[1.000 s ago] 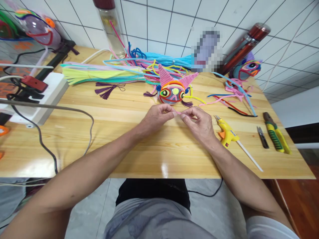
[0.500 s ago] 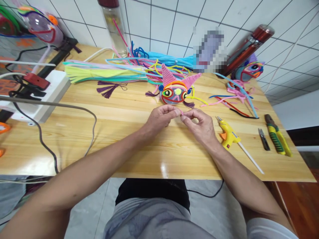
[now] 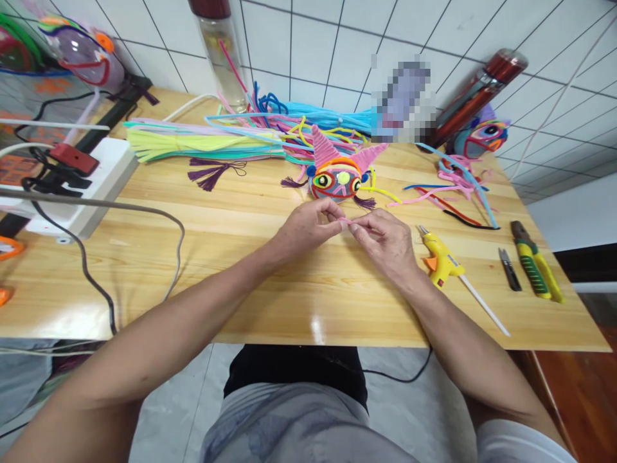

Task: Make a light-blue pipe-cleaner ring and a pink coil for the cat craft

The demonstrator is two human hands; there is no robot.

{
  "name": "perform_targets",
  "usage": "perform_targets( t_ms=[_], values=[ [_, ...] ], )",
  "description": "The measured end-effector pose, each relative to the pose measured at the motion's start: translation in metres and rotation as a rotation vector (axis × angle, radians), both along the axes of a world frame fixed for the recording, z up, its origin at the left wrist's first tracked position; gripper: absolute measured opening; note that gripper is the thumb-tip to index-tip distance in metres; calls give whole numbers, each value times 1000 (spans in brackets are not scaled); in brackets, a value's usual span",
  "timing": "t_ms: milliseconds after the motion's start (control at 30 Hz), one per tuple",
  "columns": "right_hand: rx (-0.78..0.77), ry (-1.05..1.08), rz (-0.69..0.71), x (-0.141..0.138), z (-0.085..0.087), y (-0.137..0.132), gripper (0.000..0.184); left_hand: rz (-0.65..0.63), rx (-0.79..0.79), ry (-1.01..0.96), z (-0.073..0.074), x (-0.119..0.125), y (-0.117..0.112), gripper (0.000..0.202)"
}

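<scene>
My left hand [image 3: 306, 226] and my right hand [image 3: 385, 241] meet over the middle of the wooden table [image 3: 241, 270]. Both pinch a short pink pipe cleaner piece [image 3: 345, 220] between thumb and fingers, one hand at each end. Just beyond the hands lies a pipe cleaner fish figure [image 3: 337, 173] with pink pointed fins, round eyes and purple tassels. A yellow hot glue gun [image 3: 441, 260] lies right of my right hand.
Bundles of coloured pipe cleaners [image 3: 216, 138] lie at the back. Loose pipe cleaners [image 3: 453, 186], small snips [image 3: 509, 269] and green-yellow pliers [image 3: 535, 267] sit at the right. A white power strip [image 3: 91, 190] with cables is at the left. Bottles stand by the tiled wall.
Both hands have stayed together on the pink piece, working it with small finger movements. The view shifted slightly; nothing else on the table moved.
</scene>
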State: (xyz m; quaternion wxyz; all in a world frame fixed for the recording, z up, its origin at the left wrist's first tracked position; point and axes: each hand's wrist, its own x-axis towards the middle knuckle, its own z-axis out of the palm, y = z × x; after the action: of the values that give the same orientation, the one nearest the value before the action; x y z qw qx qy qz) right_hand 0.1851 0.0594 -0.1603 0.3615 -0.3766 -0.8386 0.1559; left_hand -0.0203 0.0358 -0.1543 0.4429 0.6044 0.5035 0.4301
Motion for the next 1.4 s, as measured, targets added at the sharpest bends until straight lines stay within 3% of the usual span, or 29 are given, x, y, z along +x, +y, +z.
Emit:
perform_targets(
  t_ms=[167,333,667,867,1067,1233,1400],
  values=[
    [47,-63,0,1,1,0,13,-32,22,201,4,-1,-1,11],
    [63,-70,3,2,3,2,12,-79,3,232,2,-1,-3,10],
    [-21,9,-2,2,2,1,11,-8,-110,-114,-3,-2,-3,30],
    [-143,91,-31,-2,4,-1,13,54,-176,-328,-2,8,-8,27],
    [-263,136,-42,-7,10,-8,20,86,-243,-491,-10,15,-11,31],
    [-349,157,-67,-8,12,-9,20,81,-268,-520,-12,18,-12,35],
    [-368,121,-99,-5,10,-8,18,-17,-208,-427,-12,13,-6,36]
  ],
)
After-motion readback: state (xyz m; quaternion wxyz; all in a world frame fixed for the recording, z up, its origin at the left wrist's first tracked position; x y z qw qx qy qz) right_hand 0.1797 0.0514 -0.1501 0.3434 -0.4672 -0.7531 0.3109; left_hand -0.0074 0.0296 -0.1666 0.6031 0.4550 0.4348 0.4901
